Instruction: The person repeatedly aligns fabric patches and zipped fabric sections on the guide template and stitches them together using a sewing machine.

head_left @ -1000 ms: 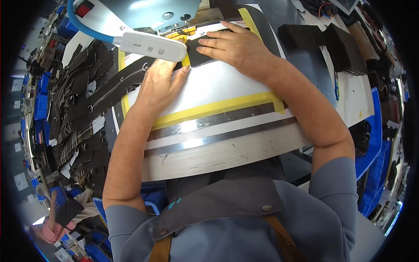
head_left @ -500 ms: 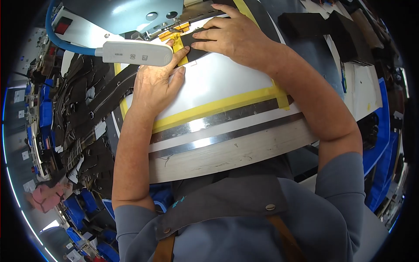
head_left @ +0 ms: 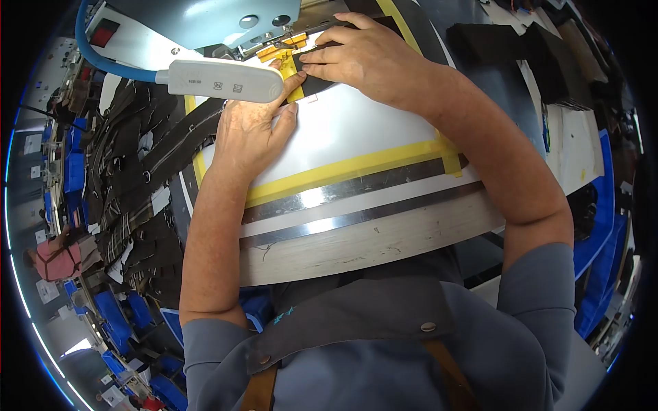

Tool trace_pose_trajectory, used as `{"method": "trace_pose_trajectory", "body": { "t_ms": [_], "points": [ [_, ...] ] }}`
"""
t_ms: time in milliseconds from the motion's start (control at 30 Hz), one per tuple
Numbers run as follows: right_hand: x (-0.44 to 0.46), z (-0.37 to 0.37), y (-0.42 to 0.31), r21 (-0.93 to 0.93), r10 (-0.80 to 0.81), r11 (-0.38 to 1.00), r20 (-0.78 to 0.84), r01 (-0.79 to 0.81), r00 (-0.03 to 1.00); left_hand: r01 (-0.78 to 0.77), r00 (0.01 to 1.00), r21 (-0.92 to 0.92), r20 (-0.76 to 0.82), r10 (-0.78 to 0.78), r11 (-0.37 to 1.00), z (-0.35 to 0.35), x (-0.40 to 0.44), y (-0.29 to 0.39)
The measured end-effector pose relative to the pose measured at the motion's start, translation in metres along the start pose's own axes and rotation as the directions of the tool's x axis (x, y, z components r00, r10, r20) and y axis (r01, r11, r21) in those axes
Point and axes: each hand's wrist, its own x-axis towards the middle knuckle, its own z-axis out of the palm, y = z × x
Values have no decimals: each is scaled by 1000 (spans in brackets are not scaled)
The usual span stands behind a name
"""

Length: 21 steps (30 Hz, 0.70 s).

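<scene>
My right hand (head_left: 373, 65) lies with fingers spread over a dark piece of fabric (head_left: 315, 85) beside the sewing machine's needle area. My left hand (head_left: 250, 133) rests flat on the white work surface (head_left: 349, 123), its fingers reaching toward the yellow-taped strip at the fabric's left edge. A white lamp head (head_left: 226, 80) hides part of the left fingers. The sewing machine (head_left: 199, 27) stands just beyond both hands, with an orange-yellow guide (head_left: 271, 51) near its foot. From under the left hand's side a dark strip with a zipper (head_left: 181, 140) runs off left.
Dark and plaid fabric pieces (head_left: 123, 185) are heaped at the left. Stacks of black pieces (head_left: 558, 65) lie at the right. Yellow tape (head_left: 343, 168) borders the work surface near its front edge. A person in a pink top (head_left: 58, 259) is far left.
The whole view has shifted slightly to the right and down. Both hands keep nearly the same place on the fabric and work surface. The person at far left appears more upright.
</scene>
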Motion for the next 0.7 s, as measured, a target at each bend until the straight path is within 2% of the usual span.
{"method": "trace_pose_trajectory", "body": {
  "t_ms": [67, 200, 267, 500, 533, 633, 667, 700],
  "points": [
    [1, 3, -2, 117, 17, 993, 16, -19, 1000, -22, 1000, 18, -10, 22, 1000, 0, 0, -1],
    [2, 2, -4, 90, 14, 996, 19, -16, 1000, -23, 1000, -11, -10, 23, 1000, 0, 0, -3],
    [2, 5, -3, 77, -15, 997, -55, 19, 998, -62, 997, 29, -37, 63, 998, 3, 0, -5],
    [2, 16, -5, -15, -11, 1000, -130, 9, 991, -46, 999, 16, -23, 46, 999, 5, -2, -7],
    [3, 8, -10, 53, 40, 998, -12, -39, 999, -52, 998, 32, -25, 53, 998, 5, -2, -6],
    [10, 1, -12, 37, 32, 999, 46, -34, 998, -71, 997, 29, -10, 72, 997, 3, -3, -7],
    [9, 4, -12, 36, 34, 999, 46, -36, 998, -88, 996, 6, 0, 88, 996, 2, -2, -8],
    [8, 10, -11, -12, 4, 1000, -53, -5, 999, -91, 996, 5, 1, 91, 996, 2, -1, -8]
  ]
}}
